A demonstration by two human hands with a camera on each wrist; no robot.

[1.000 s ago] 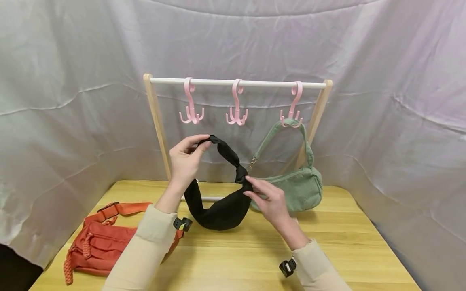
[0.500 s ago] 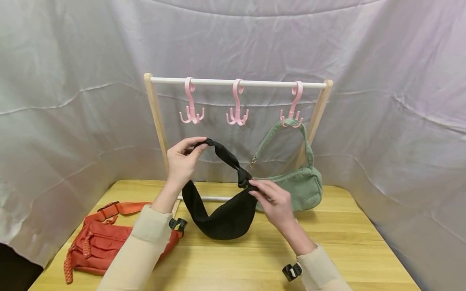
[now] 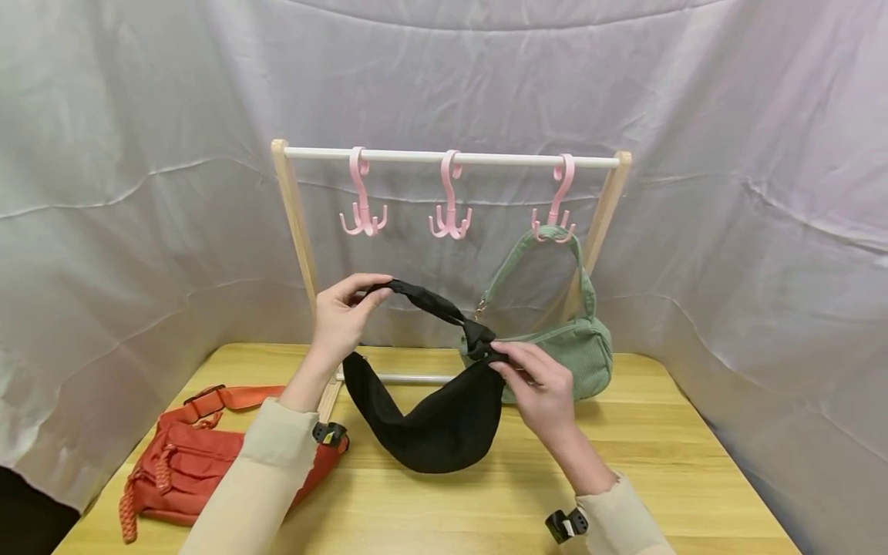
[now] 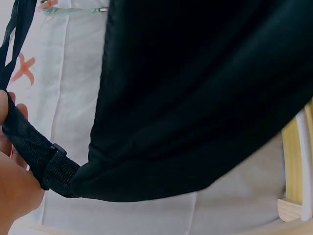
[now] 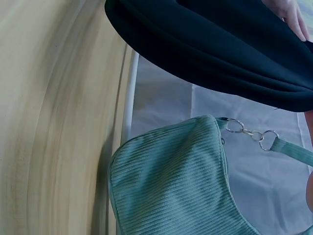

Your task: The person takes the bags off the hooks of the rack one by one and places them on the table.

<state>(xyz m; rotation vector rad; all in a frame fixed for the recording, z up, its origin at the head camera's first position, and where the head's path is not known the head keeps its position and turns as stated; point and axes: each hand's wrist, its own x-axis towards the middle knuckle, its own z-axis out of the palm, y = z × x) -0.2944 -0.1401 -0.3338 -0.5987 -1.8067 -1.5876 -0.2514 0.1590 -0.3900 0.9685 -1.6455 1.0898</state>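
Note:
A black cloth shoulder bag [image 3: 444, 428] with a knotted strap hangs between both hands above the table. My left hand [image 3: 338, 320] pinches the strap [image 3: 423, 298] at its upper left, thumb below and fingers above. Just under the knot, my right hand [image 3: 537, 385] pinches the bag's right end. In the left wrist view the black bag [image 4: 195, 98] fills the middle, with a strap buckle [image 4: 58, 149] beside the left hand [image 4: 19, 181]. The right wrist view has the black bag [image 5: 210, 49] over a green corduroy bag [image 5: 171, 181].
A rack with a white bar [image 3: 402, 156] carries three pink hooks: left [image 3: 362, 208], middle [image 3: 451, 212] and right [image 3: 555, 204]. The green corduroy bag [image 3: 590, 354] hangs by its strap from the right hook. A red bag [image 3: 201, 462] lies on the wooden table [image 3: 624, 470], partly behind the left sleeve.
Both hands have lowered the black bag and drawn slightly apart, the left going left and the right going right. Its strap now stretches flatter. The green and red bags stay put.

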